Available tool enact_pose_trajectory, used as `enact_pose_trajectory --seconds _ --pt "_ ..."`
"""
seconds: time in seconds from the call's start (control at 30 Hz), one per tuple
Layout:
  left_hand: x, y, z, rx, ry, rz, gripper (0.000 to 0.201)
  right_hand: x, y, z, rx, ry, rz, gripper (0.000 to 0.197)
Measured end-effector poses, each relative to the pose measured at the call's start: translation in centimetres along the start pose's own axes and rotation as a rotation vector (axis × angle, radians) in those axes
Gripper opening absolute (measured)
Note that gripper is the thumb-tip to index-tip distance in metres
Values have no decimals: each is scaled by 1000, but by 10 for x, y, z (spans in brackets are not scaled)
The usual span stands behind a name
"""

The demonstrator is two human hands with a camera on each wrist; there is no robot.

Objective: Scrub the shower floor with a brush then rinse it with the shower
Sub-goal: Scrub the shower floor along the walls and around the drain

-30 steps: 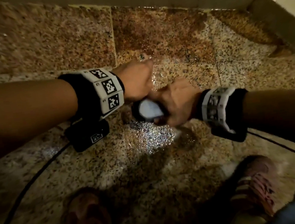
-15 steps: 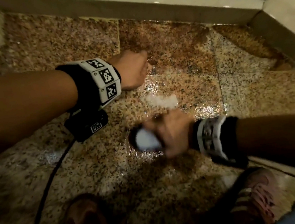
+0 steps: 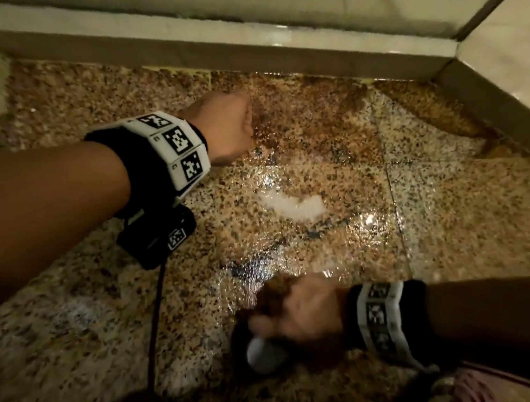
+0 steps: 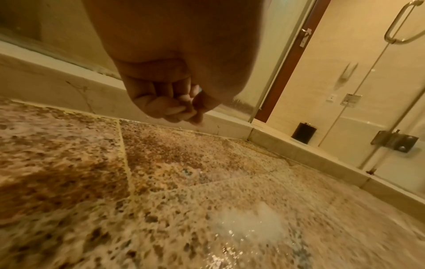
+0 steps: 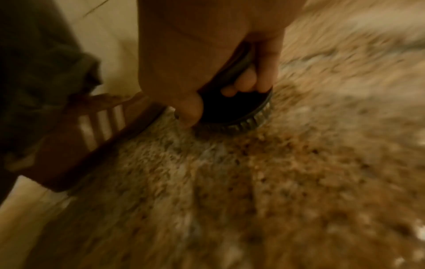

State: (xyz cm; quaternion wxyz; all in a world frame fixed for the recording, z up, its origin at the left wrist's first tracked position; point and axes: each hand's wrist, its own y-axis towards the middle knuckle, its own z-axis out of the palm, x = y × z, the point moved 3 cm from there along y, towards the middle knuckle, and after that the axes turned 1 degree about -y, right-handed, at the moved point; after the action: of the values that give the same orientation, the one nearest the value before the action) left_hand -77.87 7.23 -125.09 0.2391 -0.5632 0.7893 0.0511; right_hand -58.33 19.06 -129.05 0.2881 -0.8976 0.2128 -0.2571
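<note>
My right hand (image 3: 299,318) grips a round scrub brush (image 3: 264,353) with a dark body and a pale top, low in the head view, blurred by motion. In the right wrist view my right hand (image 5: 207,76) wraps the brush (image 5: 232,109), bristles down on the wet speckled granite floor (image 5: 276,182). A patch of white foam (image 3: 294,205) lies on the wet floor (image 3: 330,253) in the middle. My left hand (image 3: 231,126) hovers above the floor further back, curled into an empty fist (image 4: 170,102).
A low stone curb (image 3: 238,50) bounds the floor at the back and another (image 3: 495,99) on the right. A glass shower door with metal hinges (image 4: 395,142) stands at the right. My sandalled foot (image 5: 87,134) is beside the brush. A cable (image 3: 154,314) trails from my left wrist.
My right hand has dragged the brush toward me across the floor, leaving the foam patch uncovered. The left fist has stayed over the same spot.
</note>
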Motion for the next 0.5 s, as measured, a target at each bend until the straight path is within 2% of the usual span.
enact_pose_trajectory --seconds 0.07,0.17,0.3,0.37,0.5 --pt "-2 0 1 -4 -3 4 4 -35 5 -16 -104 -68 84 43" --pt "-4 0 4 5 9 15 6 -99 -3 -51 -434 46 298 49" --pt "0 9 -5 -37 -16 -26 4 -163 -22 -93 -700 292 575 62" --pt "2 14 -10 -69 -54 -65 3 -189 -24 -101 -757 320 707 67" --pt "10 16 -8 -64 -58 -72 2 -219 -8 -104 -751 290 805 65"
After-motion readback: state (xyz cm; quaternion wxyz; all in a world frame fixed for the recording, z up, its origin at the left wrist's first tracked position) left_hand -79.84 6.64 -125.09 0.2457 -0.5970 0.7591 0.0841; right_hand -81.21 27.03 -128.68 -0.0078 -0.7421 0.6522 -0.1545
